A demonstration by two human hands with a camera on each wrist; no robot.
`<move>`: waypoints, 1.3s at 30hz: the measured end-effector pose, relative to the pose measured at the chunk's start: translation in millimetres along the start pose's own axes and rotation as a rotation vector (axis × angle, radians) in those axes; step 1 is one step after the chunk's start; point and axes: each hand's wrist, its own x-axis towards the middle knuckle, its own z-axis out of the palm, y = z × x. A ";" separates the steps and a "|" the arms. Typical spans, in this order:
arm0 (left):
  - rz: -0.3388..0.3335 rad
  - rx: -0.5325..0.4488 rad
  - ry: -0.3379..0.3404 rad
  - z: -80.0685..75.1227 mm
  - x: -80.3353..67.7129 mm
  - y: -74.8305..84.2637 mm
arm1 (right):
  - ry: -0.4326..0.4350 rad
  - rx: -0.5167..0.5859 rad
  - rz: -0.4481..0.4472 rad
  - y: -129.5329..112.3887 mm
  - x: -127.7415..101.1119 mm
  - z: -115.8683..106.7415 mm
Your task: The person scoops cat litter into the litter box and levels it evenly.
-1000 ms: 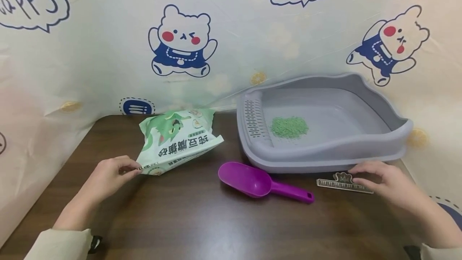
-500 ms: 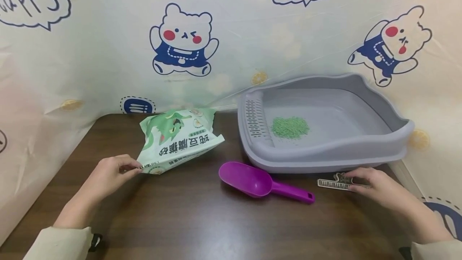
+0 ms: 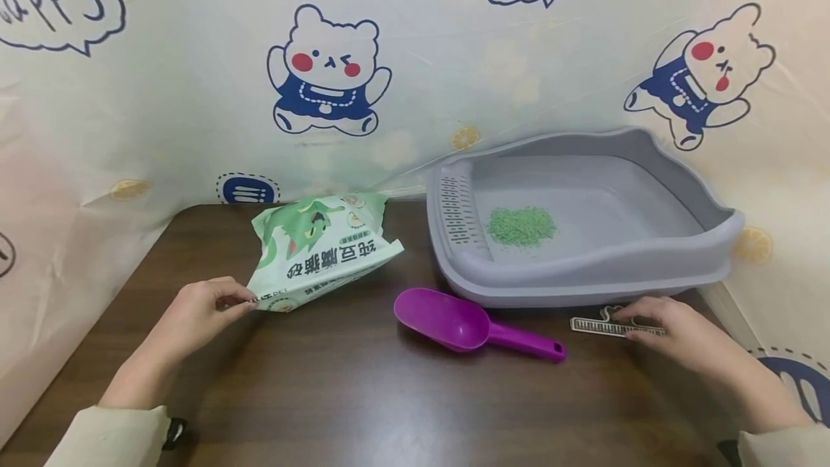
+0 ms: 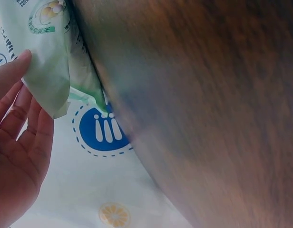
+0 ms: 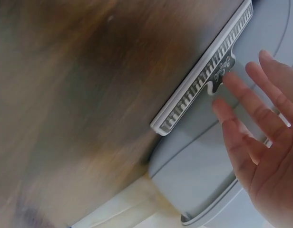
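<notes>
My left hand pinches the near left corner of a green and white cat litter bag, between thumb and fingers. In the left wrist view, the thumb lies over the bag and the fingers are behind it. At the right, my right hand reaches a long clip with a piano-key pattern. In the right wrist view, the fingertips are at the dark handle of the clip, and the thumb appears apart from it. Between the hands lies a purple scoop, its handle pointing right.
A grey litter tray stands at the back right, just behind the clip. It holds a small heap of green litter pellets near its slotted left end. The brown wooden table meets a printed cloth behind.
My right hand has shifted slightly left onto the handle of the clip, and the clip's face looks more tilted. The left hand and bag have stayed in place.
</notes>
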 end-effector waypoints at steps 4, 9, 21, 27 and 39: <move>-0.001 0.011 0.008 -0.6 0.3 0.8 | 0.039 -0.012 -0.014 3.4 -0.6 -0.8; 0.006 0.012 0.014 -0.8 0.2 2.9 | 0.039 0.000 0.025 4.5 -3.5 1.0; 0.009 -0.004 0.010 2.4 0.6 -1.0 | -0.085 -0.011 0.061 5.5 -1.6 6.2; 0.019 -0.001 0.024 2.1 0.4 -0.6 | -0.156 -0.006 0.092 4.6 2.9 9.5; 0.008 -0.001 0.005 1.2 0.5 0.0 | -0.134 0.175 0.091 -6.0 4.9 6.7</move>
